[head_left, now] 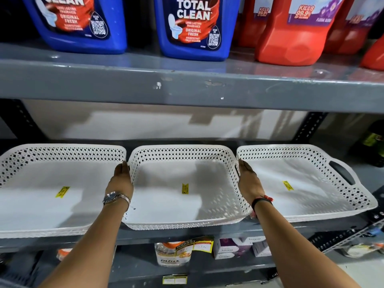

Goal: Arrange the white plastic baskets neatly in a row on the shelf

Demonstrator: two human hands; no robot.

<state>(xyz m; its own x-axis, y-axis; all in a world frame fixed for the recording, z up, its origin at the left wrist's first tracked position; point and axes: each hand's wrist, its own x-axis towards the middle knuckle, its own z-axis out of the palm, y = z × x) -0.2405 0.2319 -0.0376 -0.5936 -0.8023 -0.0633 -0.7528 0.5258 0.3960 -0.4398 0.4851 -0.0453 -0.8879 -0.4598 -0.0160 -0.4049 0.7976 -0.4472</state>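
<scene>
Three white perforated plastic baskets stand side by side on the grey shelf [207,232]. The left basket [52,204], the middle basket [176,210] and the right basket [301,196] each carry a yellow price sticker inside. My left hand [122,179], with a wristwatch, lies flat against the middle basket's left wall, in the gap to the left basket. My right hand [248,181], with a dark wristband, presses flat on the middle basket's right wall, between it and the right basket. The middle basket's front edge juts slightly past the shelf lip.
Blue toilet-cleaner jugs [193,28] and red jugs [291,32] stand on the upper shelf [187,88] just above. The lower shelf holds a bottle [172,254] and small boxes [234,248]. Perforated dark uprights [309,127] frame the bay.
</scene>
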